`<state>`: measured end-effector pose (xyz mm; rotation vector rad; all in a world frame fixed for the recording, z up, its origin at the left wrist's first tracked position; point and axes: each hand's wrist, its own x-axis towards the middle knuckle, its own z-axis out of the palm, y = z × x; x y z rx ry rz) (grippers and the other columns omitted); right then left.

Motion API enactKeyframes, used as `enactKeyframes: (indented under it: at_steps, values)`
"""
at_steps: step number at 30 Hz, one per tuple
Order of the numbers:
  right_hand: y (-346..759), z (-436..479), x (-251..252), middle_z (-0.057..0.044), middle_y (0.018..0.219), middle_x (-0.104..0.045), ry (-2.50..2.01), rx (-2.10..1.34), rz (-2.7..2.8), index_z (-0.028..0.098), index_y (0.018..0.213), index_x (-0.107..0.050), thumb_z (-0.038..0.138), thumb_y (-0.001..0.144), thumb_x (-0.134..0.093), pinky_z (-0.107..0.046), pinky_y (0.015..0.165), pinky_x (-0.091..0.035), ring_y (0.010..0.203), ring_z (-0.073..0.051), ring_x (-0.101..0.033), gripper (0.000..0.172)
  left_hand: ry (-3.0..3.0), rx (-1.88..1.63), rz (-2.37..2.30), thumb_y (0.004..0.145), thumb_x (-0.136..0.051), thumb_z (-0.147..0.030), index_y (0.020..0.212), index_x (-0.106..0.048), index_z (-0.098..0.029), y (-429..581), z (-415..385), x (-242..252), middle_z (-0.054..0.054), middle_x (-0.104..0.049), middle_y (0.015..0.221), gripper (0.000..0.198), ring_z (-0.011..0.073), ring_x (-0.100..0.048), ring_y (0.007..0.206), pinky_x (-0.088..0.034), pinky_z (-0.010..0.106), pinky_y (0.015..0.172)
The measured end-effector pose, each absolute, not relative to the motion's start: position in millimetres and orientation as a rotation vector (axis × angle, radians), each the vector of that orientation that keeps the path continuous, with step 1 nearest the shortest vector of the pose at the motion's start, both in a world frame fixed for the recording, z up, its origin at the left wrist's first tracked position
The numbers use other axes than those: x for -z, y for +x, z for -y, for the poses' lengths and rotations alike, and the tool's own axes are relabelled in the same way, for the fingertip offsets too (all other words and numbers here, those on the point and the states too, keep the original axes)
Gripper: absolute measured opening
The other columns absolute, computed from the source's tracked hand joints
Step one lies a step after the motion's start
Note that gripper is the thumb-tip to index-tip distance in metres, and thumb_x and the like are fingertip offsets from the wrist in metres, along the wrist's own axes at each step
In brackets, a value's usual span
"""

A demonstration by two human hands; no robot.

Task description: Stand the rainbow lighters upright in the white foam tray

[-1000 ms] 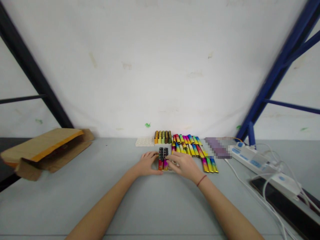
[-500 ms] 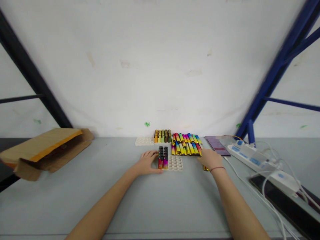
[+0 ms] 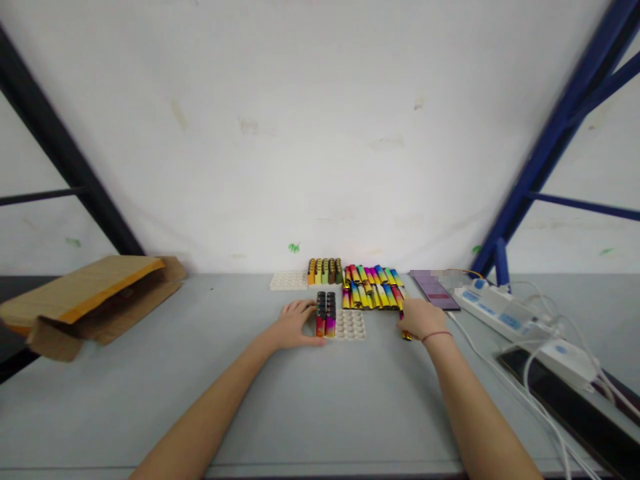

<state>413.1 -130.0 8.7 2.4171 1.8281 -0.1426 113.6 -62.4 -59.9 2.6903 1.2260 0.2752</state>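
Two columns of upright black-topped cylinders point(image 3: 326, 315) stand in the left part of a white tray point(image 3: 351, 325) with round hollows. My left hand point(image 3: 294, 325) is at their left side, thumb and fingers spread around the tray's left end. At the right, my right hand point(image 3: 419, 319) has its fingers closed beside a shiny gold-ended cylinder point(image 3: 407, 336); the fingertips are too hidden to show a grip. Two rows of shiny multicoloured cylinders point(image 3: 373, 296) lie side by side behind the tray. Yellow, green and brown cylinders point(image 3: 325, 272) stand upright near the wall.
Another white tray point(image 3: 289, 281) lies by the wall. An open brown paper package point(image 3: 100, 293) is at the far left. On the right are a purple-screened device point(image 3: 434, 291), a white power strip point(image 3: 525, 331) with cables, and a long black object point(image 3: 565, 400).
More of the shiny cylinder now shows beside my right hand, slightly farther left. My left hand has stayed at the tray.
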Motion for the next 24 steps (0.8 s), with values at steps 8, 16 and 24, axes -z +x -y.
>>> enactKeyframes:
  at_steps: [8, 16, 24]
  values:
    - [397.7, 132.5, -0.5, -0.018, 0.091, -0.072, 2.14, 0.303, -2.062, 0.012, 0.092, -0.07, 0.015, 0.066, -0.063, -0.033, 0.067, -0.049, 0.087, -0.03, -0.069, 0.027, 2.672, -0.273, -1.223, 0.069, -0.063, -0.073, 0.135, -0.045, -0.021, 114.0, 63.5, 58.5, 0.013, -0.043, 0.142, 0.086, 0.0362, -0.038, 0.128, -0.026, 0.049, 0.106]
    - [383.7, 122.9, 10.5, -0.02, 0.104, -0.069, 2.087, 0.308, -2.313, 0.009, 0.111, -0.06, 0.008, 0.079, -0.044, -0.031, 0.073, -0.044, 0.093, -0.028, -0.066, 0.035, 2.681, -0.287, -1.218, 0.068, -0.062, -0.074, 0.136, -0.044, -0.022, 113.3, 62.1, 60.8, 0.013, -0.043, 0.141, 0.088, 0.0364, -0.039, 0.128, -0.027, 0.049, 0.106]
    - [388.4, 115.5, 8.9, -0.008, 0.09, -0.067, 2.163, 0.444, -2.734, 0.018, 0.105, -0.055, 0.032, 0.096, -0.036, -0.028, 0.07, -0.039, 0.082, -0.021, -0.063, 0.026, 2.68, -0.304, -1.212, 0.068, -0.063, -0.074, 0.136, -0.044, -0.024, 114.1, 63.0, 59.8, 0.012, -0.043, 0.141, 0.086, 0.036, -0.039, 0.127, -0.027, 0.048, 0.106]
